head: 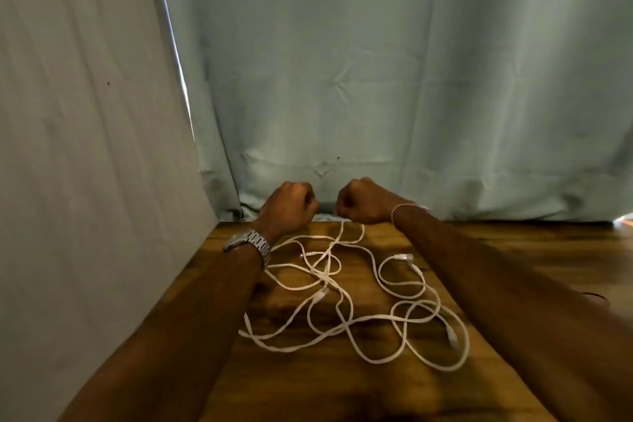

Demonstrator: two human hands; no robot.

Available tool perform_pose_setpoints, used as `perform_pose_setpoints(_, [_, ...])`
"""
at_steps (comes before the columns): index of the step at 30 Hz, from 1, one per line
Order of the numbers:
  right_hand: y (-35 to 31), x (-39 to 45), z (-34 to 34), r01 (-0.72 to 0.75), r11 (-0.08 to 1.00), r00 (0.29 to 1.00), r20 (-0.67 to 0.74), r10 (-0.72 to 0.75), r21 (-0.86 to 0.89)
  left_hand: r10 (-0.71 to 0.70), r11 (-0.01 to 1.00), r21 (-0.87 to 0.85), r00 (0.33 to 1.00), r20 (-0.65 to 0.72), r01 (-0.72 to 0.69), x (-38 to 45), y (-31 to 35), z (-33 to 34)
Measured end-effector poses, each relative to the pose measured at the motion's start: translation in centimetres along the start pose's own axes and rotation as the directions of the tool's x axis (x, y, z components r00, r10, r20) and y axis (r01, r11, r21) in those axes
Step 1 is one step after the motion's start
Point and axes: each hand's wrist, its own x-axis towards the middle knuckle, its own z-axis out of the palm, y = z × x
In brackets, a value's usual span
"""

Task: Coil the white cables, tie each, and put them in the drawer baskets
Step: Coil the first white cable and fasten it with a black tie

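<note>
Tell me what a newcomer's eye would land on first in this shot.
First, the tangle of white cables, sprawled loose and uncoiled across the middle of the wooden table. Next, the two fists raised at the table's far edge: the left hand above a metal wristwatch, the right hand beside a thin bracelet. Pale curtains fill everything behind.
</note>
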Motion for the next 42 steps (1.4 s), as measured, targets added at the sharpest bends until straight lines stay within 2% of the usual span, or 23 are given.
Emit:
perform_pose_setpoints(3, [-0.3,-1.2,2.1,-0.103,0.995,0.972,0.214,0.099,0.009,-0.097,0.995,0.001,0.988,0.119,0.098,-0.8,-1.0,1.4])
perform_pose_setpoints(5, [-0.9,-2.1,3.6,-0.161,0.986,0.924,0.358,0.136,0.041,-0.151,0.988,-0.003,0.967,0.206,0.155,-1.4,-1.3,2.3])
perform_pose_setpoints(7, [-1.3,-2.7,4.5,-0.248,0.962,0.856,0.491,0.162,0.115,-0.159,0.984,-0.046,0.964,0.211,0.172,-1.7,-1.4,2.8])
perform_pose_setpoints(9, [-1.5,-3.2,5.6,-0.248,0.963,0.809,0.57,0.146,0.106,-0.179,0.979,-0.059,0.962,0.207,0.195,-2.2,-1.3,3.2])
perform_pose_setpoints(13, [-1.1,-3.5,7.0,-0.233,0.953,0.839,0.535,0.096,0.194,-0.194,0.964,-0.153,0.967,0.163,0.219,-2.9,-1.3,4.5])
perform_pose_setpoints(17, [-0.6,-3.2,5.7,-0.248,0.896,0.923,0.372,0.103,0.368,-0.265,0.94,-0.212,0.964,0.04,0.267,-3.5,-1.4,5.2])
perform_pose_setpoints(20, [-0.6,-3.2,3.9,-0.194,0.869,0.967,0.238,0.091,0.456,-0.366,0.881,-0.323,0.931,-0.005,0.345,-3.5,-1.0,5.3])
perform_pose_setpoints(23, [-0.2,-3.0,2.9,-0.152,0.861,0.987,0.113,0.11,0.485,-0.467,0.745,-0.526,0.884,0.027,0.41,-3.2,-0.2,5.2])
perform_pose_setpoints(25, [0.1,-2.8,2.7,-0.122,0.832,0.991,0.02,0.132,0.541,-0.496,0.613,-0.644,0.858,0.138,0.458,-2.9,0.8,4.9])
perform_pose_setpoints(27, [0.3,-2.8,2.5,-0.058,0.801,0.984,-0.1,0.146,0.596,-0.458,0.485,-0.73,0.851,0.257,0.481,-2.5,1.6,4.9])
perform_pose_setpoints(30, [0.6,-2.7,1.9,0.031,0.788,0.964,-0.227,0.139,0.615,-0.373,0.445,-0.765,0.873,0.314,0.465,-2.0,1.8,5.5])
perform_pose_setpoints(32, [0.7,-2.9,1.7,0.045,0.789,0.974,-0.202,0.101,0.613,-0.34,0.354,-0.82,0.879,0.336,0.45,-1.7,2.2,5.5])
perform_pose_setpoints(36, [0.7,-3.5,2.2,0.088,0.752,0.991,-0.136,0.002,0.653,-0.387,-0.123,-0.908,0.823,0.416,0.401,-0.2,4.4,4.0])
perform_pose_setpoints(37, [0.9,-3.7,2.4,0.07,0.756,0.994,-0.107,0.0,0.651,-0.416,-0.199,-0.898,0.795,0.441,0.394,0.5,4.8,3.6])
perform_pose_setpoints(39, [1.3,-4.0,2.7,0.011,0.793,1.0,-0.026,0.005,0.609,-0.441,-0.275,-0.883,0.767,0.467,0.38,1.6,5.2,3.2])
perform_pose_setpoints(42, [2.2,-4.8,2.8,-0.069,0.829,0.995,0.094,0.02,0.555,-0.384,-0.264,-0.895,0.812,0.44,0.36,3.1,5.1,2.4])
